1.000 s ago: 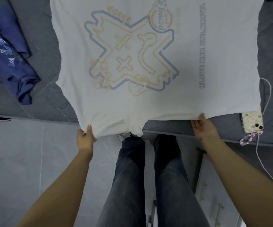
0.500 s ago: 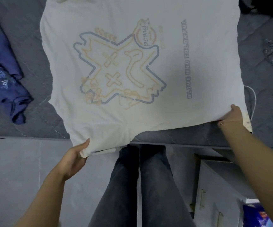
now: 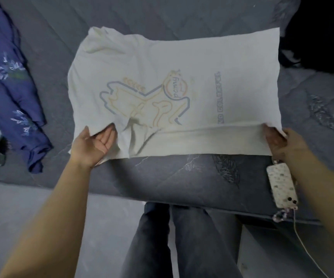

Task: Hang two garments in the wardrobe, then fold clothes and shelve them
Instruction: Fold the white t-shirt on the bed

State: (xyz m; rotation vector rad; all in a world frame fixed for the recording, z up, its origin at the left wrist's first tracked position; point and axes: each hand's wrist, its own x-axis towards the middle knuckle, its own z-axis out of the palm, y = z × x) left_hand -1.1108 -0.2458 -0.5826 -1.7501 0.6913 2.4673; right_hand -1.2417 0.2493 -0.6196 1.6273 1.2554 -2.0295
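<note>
At the near edge of the white printed T-shirt [image 3: 162, 93], the left hand [image 3: 94, 147] has its grip clamped on the folded hem, thumb on top and palm turned up beneath the cloth. The right hand [image 3: 282, 143] pinches the opposite end of the same fold, fingers tucked under the fabric.

Half a second ago the shirt lay fully spread with its hem hanging over the bed's edge; now the bottom part is doubled up over the print, so the lower half of the graphic is covered and the shirt lies wholly on the grey quilted mattress [image 3: 182, 177]. That looks like the first crosswise fold made (a crease bunches near the left hand and probably needs smoothing), and further folds seem to remain before shelving.

Out to the left a navy embroidered garment [image 3: 17, 101] lies crumpled, apparently not yet folded. Near the right wrist a phone in a speckled case [image 3: 281, 187] sits on the mattress edge with its cable [image 3: 302, 243] trailing down, just beside the shirt.
</note>
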